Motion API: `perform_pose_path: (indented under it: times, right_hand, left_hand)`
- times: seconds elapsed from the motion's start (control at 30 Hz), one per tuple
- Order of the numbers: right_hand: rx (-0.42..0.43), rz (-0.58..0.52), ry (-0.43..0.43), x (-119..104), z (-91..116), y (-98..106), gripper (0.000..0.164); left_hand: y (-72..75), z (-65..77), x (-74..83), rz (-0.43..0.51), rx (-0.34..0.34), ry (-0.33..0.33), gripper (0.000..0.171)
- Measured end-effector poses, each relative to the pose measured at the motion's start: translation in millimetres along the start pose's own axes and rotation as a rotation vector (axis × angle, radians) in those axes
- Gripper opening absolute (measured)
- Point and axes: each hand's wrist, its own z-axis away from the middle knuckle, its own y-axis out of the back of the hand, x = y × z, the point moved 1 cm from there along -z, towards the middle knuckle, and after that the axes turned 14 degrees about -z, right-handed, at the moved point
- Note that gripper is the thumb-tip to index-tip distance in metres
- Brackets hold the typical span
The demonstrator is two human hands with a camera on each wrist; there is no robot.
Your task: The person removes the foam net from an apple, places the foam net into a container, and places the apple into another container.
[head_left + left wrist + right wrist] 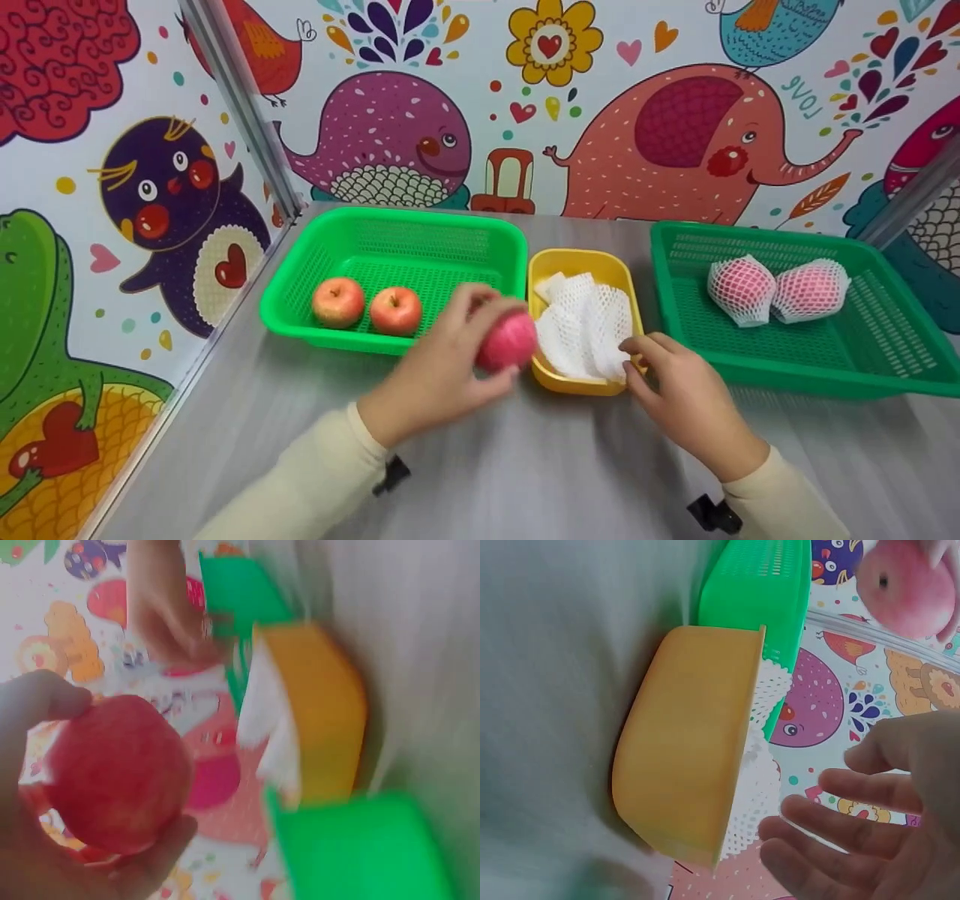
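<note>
My left hand grips a pinkish-red apple, held up between the light green basket and the yellow container. In the left wrist view, fingers and thumb curve round the apple. White foam net sleeves fill the yellow container. Beside its right rim is my right hand, fingertips right at the edge of the sleeves. The right wrist view shows this right hand with loosely spread fingers and nothing between them. Two apples sit in the light green basket.
At the right stands a dark green basket with two net-wrapped apples lying side by side. All three containers rest on a grey table. Cartoon-printed wall panels close off the back and the left side.
</note>
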Motion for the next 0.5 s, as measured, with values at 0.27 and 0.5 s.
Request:
perform_pose_path:
  times: [0.27, 0.5]
  right_hand:
    - [0.117, -0.020, 0.060, -3.4, 11.3, 16.6, 0.013]
    - [0.171, -0.014, 0.095, -2.3, 20.7, 30.3, 0.014]
  left_hand:
    - [8.1, -54.4, -68.2, -0.134, -0.185, 0.198, 0.066]
    - [-12.5, -76.3, -101.2, -0.245, -0.407, 0.192, 0.072]
